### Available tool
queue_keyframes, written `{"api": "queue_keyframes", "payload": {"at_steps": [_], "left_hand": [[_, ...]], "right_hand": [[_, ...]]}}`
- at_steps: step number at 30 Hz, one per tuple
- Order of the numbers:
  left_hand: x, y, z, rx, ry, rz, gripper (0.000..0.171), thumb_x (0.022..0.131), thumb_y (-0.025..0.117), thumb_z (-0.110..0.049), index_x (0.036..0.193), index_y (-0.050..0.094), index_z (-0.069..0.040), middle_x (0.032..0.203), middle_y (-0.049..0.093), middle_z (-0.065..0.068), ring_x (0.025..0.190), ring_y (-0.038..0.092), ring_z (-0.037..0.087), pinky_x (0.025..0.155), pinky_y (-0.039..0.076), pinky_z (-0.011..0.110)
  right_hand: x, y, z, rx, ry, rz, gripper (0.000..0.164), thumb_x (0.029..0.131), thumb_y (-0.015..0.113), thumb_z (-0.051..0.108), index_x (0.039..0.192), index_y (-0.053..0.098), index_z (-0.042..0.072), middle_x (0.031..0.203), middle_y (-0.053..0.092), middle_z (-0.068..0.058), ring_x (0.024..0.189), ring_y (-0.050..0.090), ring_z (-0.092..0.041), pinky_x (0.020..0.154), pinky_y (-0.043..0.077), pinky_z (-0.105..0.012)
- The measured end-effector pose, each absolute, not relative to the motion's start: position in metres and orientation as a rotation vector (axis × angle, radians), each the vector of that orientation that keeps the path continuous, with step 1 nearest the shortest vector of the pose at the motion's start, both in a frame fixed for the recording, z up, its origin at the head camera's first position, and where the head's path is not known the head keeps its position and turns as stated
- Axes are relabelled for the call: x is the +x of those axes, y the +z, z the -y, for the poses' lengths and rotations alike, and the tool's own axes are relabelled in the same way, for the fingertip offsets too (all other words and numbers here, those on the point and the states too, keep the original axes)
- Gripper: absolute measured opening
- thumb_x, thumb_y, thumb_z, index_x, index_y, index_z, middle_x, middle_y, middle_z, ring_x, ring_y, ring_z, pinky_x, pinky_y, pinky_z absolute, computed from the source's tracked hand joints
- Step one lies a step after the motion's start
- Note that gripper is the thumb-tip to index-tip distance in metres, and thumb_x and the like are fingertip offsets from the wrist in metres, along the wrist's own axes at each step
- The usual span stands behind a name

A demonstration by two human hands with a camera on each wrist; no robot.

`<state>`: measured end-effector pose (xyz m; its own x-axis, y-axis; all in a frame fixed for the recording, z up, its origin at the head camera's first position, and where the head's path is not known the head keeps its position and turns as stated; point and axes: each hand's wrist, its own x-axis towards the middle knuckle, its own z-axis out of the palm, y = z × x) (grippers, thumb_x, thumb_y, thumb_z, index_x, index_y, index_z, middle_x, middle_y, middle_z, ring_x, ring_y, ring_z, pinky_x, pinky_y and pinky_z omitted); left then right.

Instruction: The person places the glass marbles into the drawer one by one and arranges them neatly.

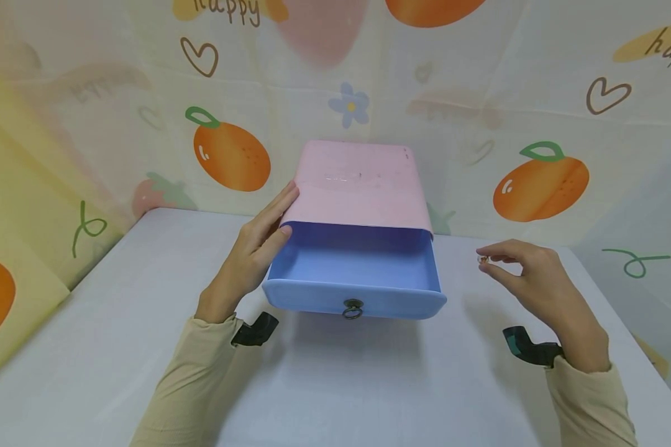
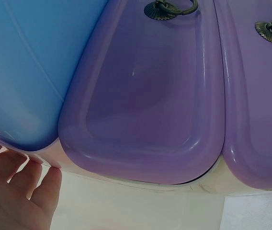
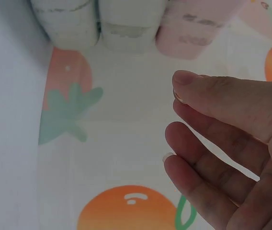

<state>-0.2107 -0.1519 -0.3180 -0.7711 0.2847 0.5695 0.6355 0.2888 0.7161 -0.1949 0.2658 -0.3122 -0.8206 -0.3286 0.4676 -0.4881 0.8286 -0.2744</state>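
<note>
A small drawer cabinet with a pink top (image 1: pixel 363 183) stands near the back. Its blue drawer (image 1: pixel 353 299), with a metal ring pull, is pulled out, and its visible inside holds nothing. My left hand (image 1: pixel 248 254) rests against the cabinet's left side, fingers extended along it and thumb at the front edge. In the left wrist view, purple drawers (image 2: pixel 145 96) sit closed beside the blue one. Right of the cabinet, my right hand (image 1: pixel 528 276) pinches a tiny shiny gold-coloured object (image 1: pixel 483 259) between thumb and finger. The fingertips cover most of it, so its kind is unclear.
A white table surface (image 1: pixel 363 385) lies under both arms. Behind it hangs a cloth (image 1: pixel 453 167) printed with oranges, hearts and words. A yellowish cloth side (image 1: pixel 22 205) borders the table at left. Each wrist carries a black strap mount (image 1: pixel 255 329).
</note>
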Motion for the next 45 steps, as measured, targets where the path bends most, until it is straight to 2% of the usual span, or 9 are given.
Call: {"api": "queue_keyframes", "payload": {"at_steps": [4, 7, 12, 25, 32, 38, 41, 43, 45], "left_hand": [[-0.210, -0.318, 0.152, -0.829, -1.474, 2.237, 0.055, 0.101, 0.043, -0.007, 0.155, 0.035, -0.012, 0.164, 0.027, 0.001, 0.152, 0.024, 0.010, 0.121, 0.023, 0.016], [-0.210, -0.318, 0.152, -0.827, -1.473, 2.239, 0.055, 0.101, 0.043, -0.007, 0.155, 0.035, -0.012, 0.164, 0.027, 0.001, 0.152, 0.024, 0.010, 0.121, 0.023, 0.016], [-0.211, -0.319, 0.152, -0.831, -1.476, 2.236, 0.055, 0.101, 0.043, -0.008, 0.155, 0.035, -0.013, 0.164, 0.027, 0.000, 0.152, 0.024, 0.010, 0.121, 0.023, 0.016], [-0.211, -0.319, 0.152, -0.829, -1.469, 2.239, 0.054, 0.101, 0.043, -0.007, 0.155, 0.035, -0.012, 0.164, 0.027, 0.000, 0.152, 0.025, 0.011, 0.120, 0.024, 0.015], [-0.211, -0.319, 0.152, -0.832, -1.473, 2.237, 0.054, 0.101, 0.043, -0.007, 0.155, 0.035, -0.012, 0.164, 0.027, 0.000, 0.152, 0.025, 0.010, 0.120, 0.024, 0.015], [-0.211, -0.320, 0.153, -0.827, -1.465, 2.237, 0.054, 0.101, 0.043, -0.007, 0.155, 0.035, -0.012, 0.164, 0.028, 0.000, 0.152, 0.025, 0.010, 0.120, 0.024, 0.015], [-0.211, -0.320, 0.153, -0.824, -1.462, 2.240, 0.055, 0.101, 0.043, -0.007, 0.155, 0.035, -0.013, 0.164, 0.028, 0.000, 0.152, 0.025, 0.010, 0.120, 0.024, 0.015], [-0.211, -0.319, 0.152, -0.825, -1.464, 2.239, 0.055, 0.101, 0.043, -0.007, 0.155, 0.035, -0.013, 0.164, 0.027, 0.000, 0.152, 0.025, 0.010, 0.120, 0.024, 0.015], [-0.211, -0.319, 0.152, -0.830, -1.466, 2.235, 0.055, 0.101, 0.043, -0.007, 0.155, 0.035, -0.012, 0.164, 0.027, 0.000, 0.152, 0.025, 0.010, 0.120, 0.024, 0.016]], "right_hand": [[-0.193, -0.310, -0.263, 0.649, 0.545, 2.550, 0.029, 0.077, 0.081, 0.004, 0.106, 0.076, 0.007, 0.096, 0.077, -0.006, 0.087, 0.070, -0.027, 0.069, 0.049, -0.010], [-0.191, -0.308, -0.261, 0.676, 0.547, 2.505, 0.031, 0.075, 0.083, 0.003, 0.105, 0.076, 0.007, 0.095, 0.077, -0.006, 0.085, 0.069, -0.024, 0.068, 0.043, -0.002], [-0.188, -0.305, -0.257, 0.699, 0.554, 2.453, 0.032, 0.073, 0.084, 0.001, 0.103, 0.077, 0.008, 0.093, 0.077, -0.005, 0.083, 0.067, -0.022, 0.066, 0.043, -0.003], [-0.179, -0.296, -0.248, 0.709, 0.571, 2.444, 0.035, 0.072, 0.084, 0.001, 0.106, 0.076, 0.009, 0.095, 0.077, -0.003, 0.087, 0.069, -0.020, 0.074, 0.042, 0.002], [-0.173, -0.291, -0.242, 0.761, 0.585, 2.380, 0.035, 0.070, 0.085, -0.001, 0.103, 0.076, 0.008, 0.091, 0.077, 0.000, 0.088, 0.067, -0.009, 0.084, 0.041, 0.004], [-0.173, -0.290, -0.238, 0.818, 0.652, 2.313, 0.040, 0.066, 0.085, -0.005, 0.103, 0.077, 0.007, 0.091, 0.078, -0.002, 0.094, 0.062, 0.015, 0.087, 0.043, 0.002], [-0.173, -0.291, -0.237, 0.850, 0.693, 2.268, 0.043, 0.064, 0.086, -0.007, 0.104, 0.076, 0.007, 0.092, 0.078, -0.003, 0.098, 0.058, 0.021, 0.086, 0.045, 0.000], [-0.173, -0.291, -0.236, 0.867, 0.719, 2.239, 0.043, 0.065, 0.086, -0.005, 0.104, 0.076, 0.007, 0.092, 0.078, -0.004, 0.099, 0.059, 0.020, 0.087, 0.046, -0.001], [-0.172, -0.292, -0.235, 0.877, 0.742, 2.221, 0.031, 0.075, 0.084, 0.010, 0.105, 0.076, 0.006, 0.092, 0.077, -0.005, 0.099, 0.059, 0.019, 0.087, 0.046, -0.001]]}}
